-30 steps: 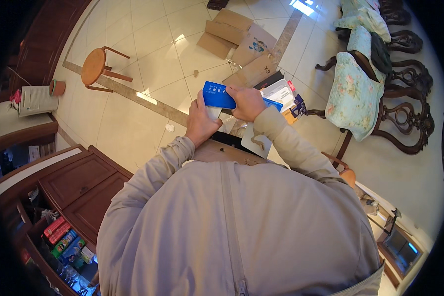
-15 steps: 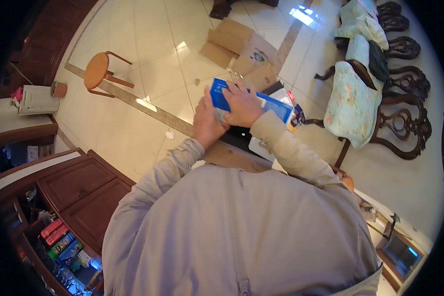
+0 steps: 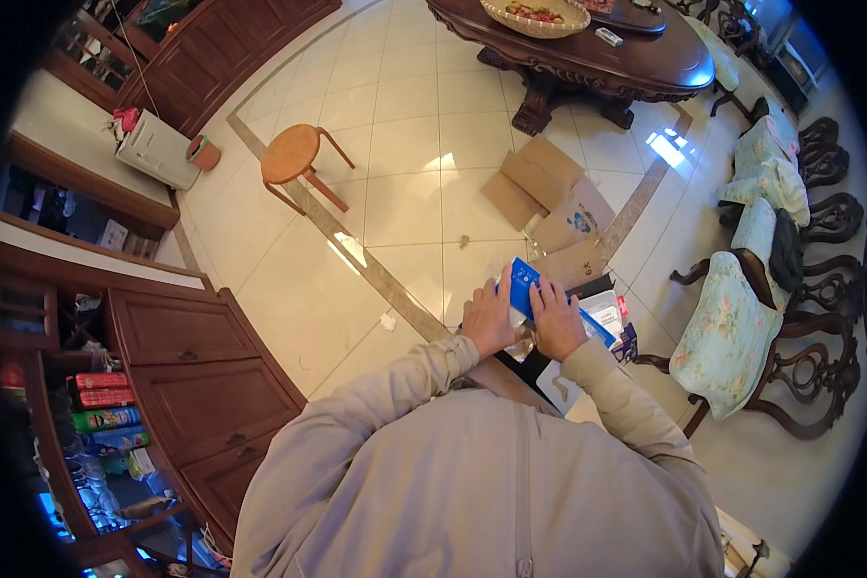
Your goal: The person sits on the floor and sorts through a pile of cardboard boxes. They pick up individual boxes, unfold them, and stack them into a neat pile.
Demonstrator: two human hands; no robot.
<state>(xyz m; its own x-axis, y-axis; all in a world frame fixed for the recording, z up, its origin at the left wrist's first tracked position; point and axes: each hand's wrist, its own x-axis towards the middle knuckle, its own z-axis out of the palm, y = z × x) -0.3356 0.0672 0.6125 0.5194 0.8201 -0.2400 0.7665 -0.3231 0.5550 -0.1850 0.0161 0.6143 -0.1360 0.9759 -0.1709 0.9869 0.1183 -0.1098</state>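
Blue box [image 3: 523, 281] held at both ends of a loose grip, low over clutter

In the head view, the blue box slants in front of the person, its near face partly covered by fingers. The left hand [image 3: 490, 320] is partly closed against its left end; the right hand [image 3: 558, 325] lies curled across its top, and blue shows again beyond it. The thumbs and underside are mostly hidden, so how firmly it is pinched I cannot tell.

If the left hand let go first, the box could tip or slide, since the right hand seems to press from above. Lowering it could catch the white box [image 3: 604, 310] or the purple pack [image 3: 628, 344] just beyond, and a white panel [image 3: 555, 387] lies close beneath the wrists.

Farther out, an opened carton [image 3: 576, 220] blocks the floor [image 3: 395, 207] straight ahead, and the cushioned seat [image 3: 727, 328] hems in the right. A stool [image 3: 291, 154] stands well apart at left; a dark table [image 3: 636, 67] bearing a basket [image 3: 549, 26] fills the far side.
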